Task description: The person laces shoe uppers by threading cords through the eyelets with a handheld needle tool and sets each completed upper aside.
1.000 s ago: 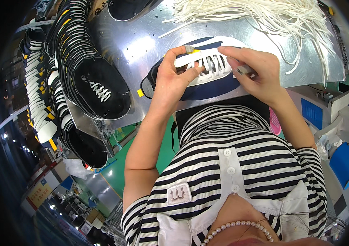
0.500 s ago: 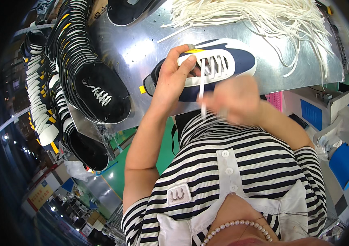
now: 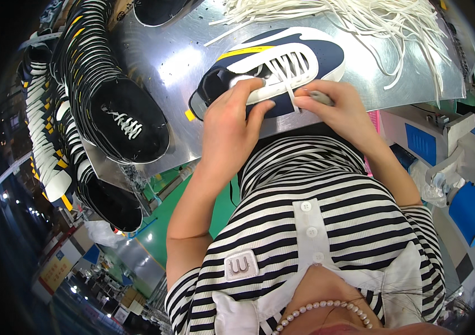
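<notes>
A navy and white sneaker (image 3: 331, 54) with a yellow stripe lies on the metal table, its toe to the right and its heel to the left. White lace crosses the lacing rows over its tongue. My left hand (image 3: 230, 125) is closed on the shoe's near side by the opening, thumb and fingers pinching the upper. Over the near edge of the lacing, my right hand (image 3: 340, 107) pinches the white shoelace (image 3: 291, 92) between thumb and forefinger. A small grey object or covering shows at its curled fingers; I cannot make out what it is.
A heap of loose white laces (image 3: 354, 17) spreads over the far right of the metal table (image 3: 179, 61). Long rows of nested black shoe uppers (image 3: 128, 120) stand at the left. Beyond the table's right end is a grey machine with blue panels (image 3: 420, 144).
My right hand, blurred earlier while drawing the lace toward me, now pinches it close to the shoe. My left hand has shifted from the far side to the near side; the shoe is tilted differently.
</notes>
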`<control>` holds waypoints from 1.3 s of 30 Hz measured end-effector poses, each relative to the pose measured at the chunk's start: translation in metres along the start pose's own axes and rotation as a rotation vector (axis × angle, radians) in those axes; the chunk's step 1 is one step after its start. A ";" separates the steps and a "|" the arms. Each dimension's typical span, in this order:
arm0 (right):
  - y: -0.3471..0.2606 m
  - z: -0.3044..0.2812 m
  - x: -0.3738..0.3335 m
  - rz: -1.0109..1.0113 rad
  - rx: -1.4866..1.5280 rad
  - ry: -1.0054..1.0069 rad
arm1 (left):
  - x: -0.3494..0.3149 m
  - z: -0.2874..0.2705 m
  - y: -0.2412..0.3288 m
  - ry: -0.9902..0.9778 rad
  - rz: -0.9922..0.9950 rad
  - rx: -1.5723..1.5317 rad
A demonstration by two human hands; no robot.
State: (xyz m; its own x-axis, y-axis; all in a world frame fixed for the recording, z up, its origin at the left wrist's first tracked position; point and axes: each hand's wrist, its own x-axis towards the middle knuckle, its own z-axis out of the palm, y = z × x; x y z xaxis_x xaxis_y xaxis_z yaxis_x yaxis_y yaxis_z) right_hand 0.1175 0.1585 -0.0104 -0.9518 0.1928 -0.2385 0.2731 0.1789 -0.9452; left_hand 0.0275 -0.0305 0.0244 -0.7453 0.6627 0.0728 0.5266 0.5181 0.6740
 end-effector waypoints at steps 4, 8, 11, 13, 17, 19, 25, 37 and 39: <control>-0.003 0.016 0.011 -0.032 0.035 -0.001 | 0.003 0.005 -0.009 0.014 -0.001 -0.038; -0.014 0.013 0.018 0.023 0.397 0.065 | 0.005 -0.002 -0.004 -0.076 -0.110 -0.094; 0.003 0.027 0.029 -0.145 0.349 0.109 | 0.005 -0.001 0.000 -0.096 -0.126 -0.121; 0.005 0.032 0.030 -0.210 0.343 0.148 | 0.005 0.006 -0.002 -0.059 -0.088 -0.079; 0.005 0.032 0.031 -0.196 0.379 0.166 | 0.007 0.011 0.002 -0.041 -0.170 0.072; 0.000 0.025 0.016 -0.185 0.215 0.153 | 0.006 0.013 0.000 0.010 -0.169 0.066; 0.000 0.009 -0.013 -0.074 0.116 0.006 | 0.009 0.015 -0.006 0.085 -0.073 0.055; -0.009 0.026 0.014 -0.020 -0.025 0.042 | 0.005 0.030 -0.011 0.118 0.325 0.115; -0.011 0.019 0.017 -0.039 -0.042 0.064 | 0.006 0.030 -0.012 0.130 0.305 0.104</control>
State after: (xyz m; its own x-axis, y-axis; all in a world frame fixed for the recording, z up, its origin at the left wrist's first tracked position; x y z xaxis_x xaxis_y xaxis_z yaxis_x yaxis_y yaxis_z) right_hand 0.0957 0.1412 -0.0085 -0.9511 0.2465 -0.1860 0.2433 0.2271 -0.9430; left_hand 0.0284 -0.0166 -0.0054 -0.5891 0.7249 0.3569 0.7673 0.3634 0.5284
